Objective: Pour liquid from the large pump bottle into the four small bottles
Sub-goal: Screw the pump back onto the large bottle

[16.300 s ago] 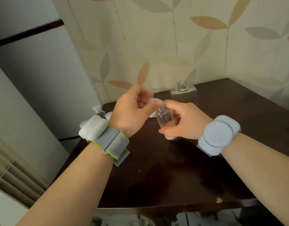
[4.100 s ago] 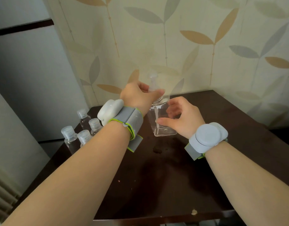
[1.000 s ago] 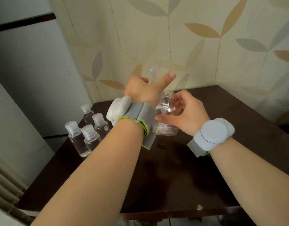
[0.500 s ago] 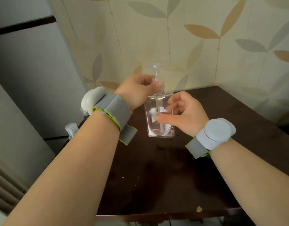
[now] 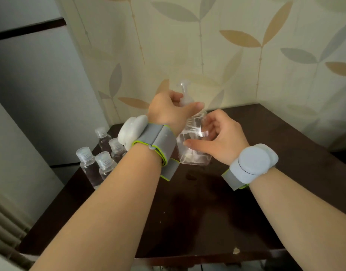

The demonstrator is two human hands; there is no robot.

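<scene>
Both hands grip the pump bottle (image 5: 191, 151): left hand (image 5: 168, 112) on its top, right hand (image 5: 221, 137) around its body

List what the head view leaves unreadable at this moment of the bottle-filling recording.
- Pump collar of the large pump bottle: covered by the left hand, so whether it is screwed tight is unknown.
- Small bottles: the left wrist band hides part of the cluster; fill levels unclear.
- Bottle's liquid level: glare and the right hand obscure it.
</scene>
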